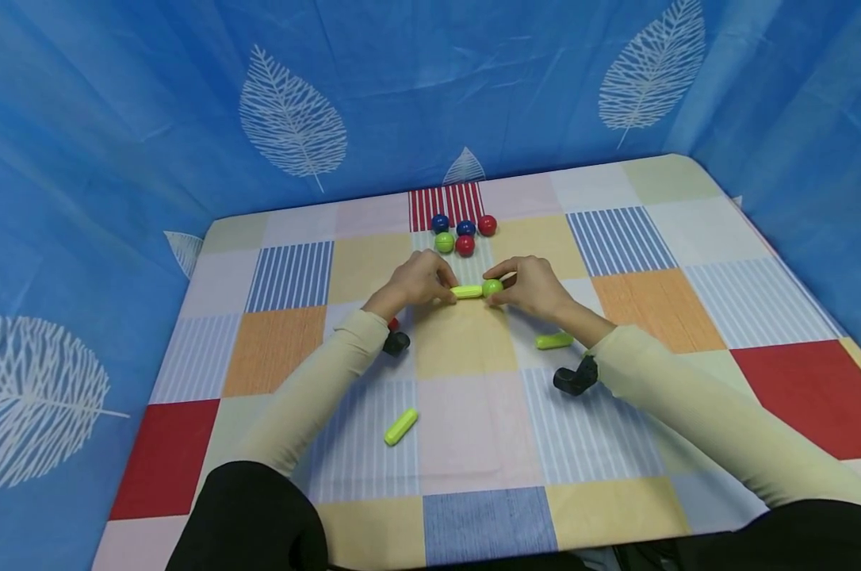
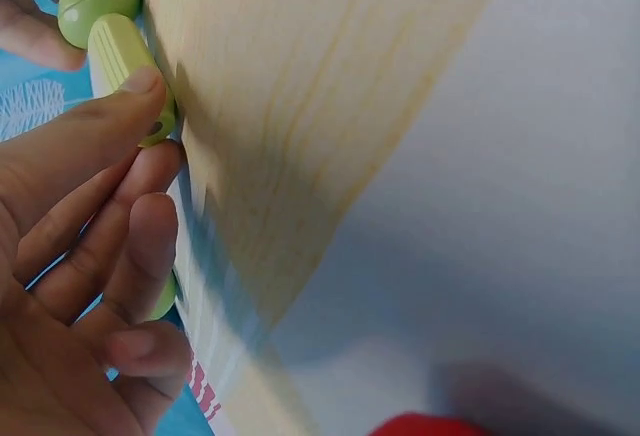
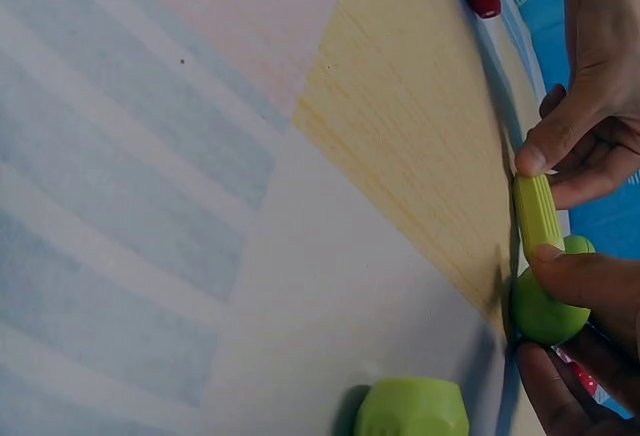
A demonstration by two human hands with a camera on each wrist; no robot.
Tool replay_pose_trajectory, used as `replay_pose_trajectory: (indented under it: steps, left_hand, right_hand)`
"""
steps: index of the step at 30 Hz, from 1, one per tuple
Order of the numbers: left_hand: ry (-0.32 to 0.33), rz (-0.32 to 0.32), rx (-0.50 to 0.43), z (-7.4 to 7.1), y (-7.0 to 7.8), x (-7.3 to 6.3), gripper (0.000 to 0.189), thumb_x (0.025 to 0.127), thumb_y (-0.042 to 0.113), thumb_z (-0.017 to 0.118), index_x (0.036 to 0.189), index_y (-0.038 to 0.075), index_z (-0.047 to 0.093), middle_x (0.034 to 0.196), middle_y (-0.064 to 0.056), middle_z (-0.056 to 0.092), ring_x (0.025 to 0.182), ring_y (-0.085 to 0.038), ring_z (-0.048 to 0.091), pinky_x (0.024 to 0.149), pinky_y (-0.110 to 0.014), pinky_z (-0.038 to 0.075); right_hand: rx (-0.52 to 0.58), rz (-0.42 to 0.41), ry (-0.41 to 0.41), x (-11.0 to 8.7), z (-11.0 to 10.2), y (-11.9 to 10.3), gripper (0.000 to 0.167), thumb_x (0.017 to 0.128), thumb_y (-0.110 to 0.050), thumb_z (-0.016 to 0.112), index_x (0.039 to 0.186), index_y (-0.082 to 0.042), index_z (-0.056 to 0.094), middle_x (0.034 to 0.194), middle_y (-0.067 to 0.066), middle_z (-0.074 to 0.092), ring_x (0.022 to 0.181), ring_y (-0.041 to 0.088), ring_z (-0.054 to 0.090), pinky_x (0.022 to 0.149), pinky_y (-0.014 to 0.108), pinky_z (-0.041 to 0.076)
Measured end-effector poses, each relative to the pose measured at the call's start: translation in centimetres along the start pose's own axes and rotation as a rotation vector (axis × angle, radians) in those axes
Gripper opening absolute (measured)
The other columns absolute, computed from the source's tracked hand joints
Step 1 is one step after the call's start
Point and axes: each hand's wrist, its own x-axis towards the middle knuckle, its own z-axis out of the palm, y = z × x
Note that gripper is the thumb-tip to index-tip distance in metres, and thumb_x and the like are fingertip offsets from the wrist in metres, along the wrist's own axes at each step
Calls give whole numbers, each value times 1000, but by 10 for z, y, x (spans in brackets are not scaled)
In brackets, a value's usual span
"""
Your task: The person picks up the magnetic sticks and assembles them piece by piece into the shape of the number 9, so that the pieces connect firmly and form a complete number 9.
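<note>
Green rod (image 1: 466, 292) | axis sideways, toward ball (image 1: 492, 287) | left fingers (image 2: 100, 126) pinch rod, right fingers (image 3: 595, 281) ball

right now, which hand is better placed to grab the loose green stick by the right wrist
Probably the right hand: the loose stick lies nearer to it, while the left hand is farther off, pinching another green stick. The right would first have to release the green ball.

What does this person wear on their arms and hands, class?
Plain cream sleeves reach the wrists, with black cloth above. A black device shows at each wrist. The left hand and right hand wear no gloves.
</note>
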Motion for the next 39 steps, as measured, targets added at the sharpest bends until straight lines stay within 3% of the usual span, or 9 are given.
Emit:
replay_pose_trajectory:
  steps: [5,9,14,18,22,28,34,39]
  left_hand:
    - [-30,25,-3,-3,-2,-2,19,79,17,84,95,9,78,87,-1,71,79,-15,60,66,-27,47]
    - [1,83,-79,-19,-4,2,19,82,14,81,97,3,76,89,-5,71,78,-17,60,66,-27,49]
    - [125,63,-346,-46,-6,25,22,89,6,73,108,-2,72,103,-13,71,86,-22,65,75,-39,56]
    - [213,20,-517,-48,-18,47,26,91,1,68,117,-3,69,117,-17,68,98,-24,66,80,-38,57]
    - [232,-26,-525,-40,-30,57,29,90,-1,69,119,1,69,118,-15,67,97,-24,65,73,-35,58]
    - [232,-45,-483,-34,-43,56,34,86,-4,71,120,4,70,119,-15,66,99,-24,65,76,-36,58]
    - [270,-85,-406,-44,-63,36,35,83,-6,73,117,3,71,118,-15,67,107,-25,60,89,-37,52]
    - [289,-147,-403,-48,-74,23,32,84,-5,73,115,4,72,118,-15,67,109,-25,61,96,-36,49]
  right_hand:
    - [-4,2,10,0,1,-1,38,76,-9,84,113,-5,74,117,12,69,98,26,69,82,39,55]
    - [11,1,23,-1,2,0,38,76,-9,85,112,-5,74,115,13,70,96,25,69,80,38,56]
    - [26,28,49,-8,-1,2,38,76,-9,84,112,-5,74,113,12,70,96,24,69,79,37,55]
    - [37,48,73,-14,1,5,38,76,-9,85,112,-5,74,114,12,70,96,24,69,80,37,55]
    - [53,57,82,-21,9,5,38,75,-10,85,112,-6,74,114,11,70,96,23,69,80,35,55]
    - [77,63,84,-31,20,-2,37,75,-9,85,110,-6,75,107,9,72,90,19,68,74,31,53]
    - [80,16,40,-21,33,-18,36,75,-10,85,110,-7,76,104,6,73,89,18,67,73,30,52]
    - [66,-17,11,-14,40,-27,36,75,-12,86,109,-7,76,103,6,73,88,18,66,74,30,52]
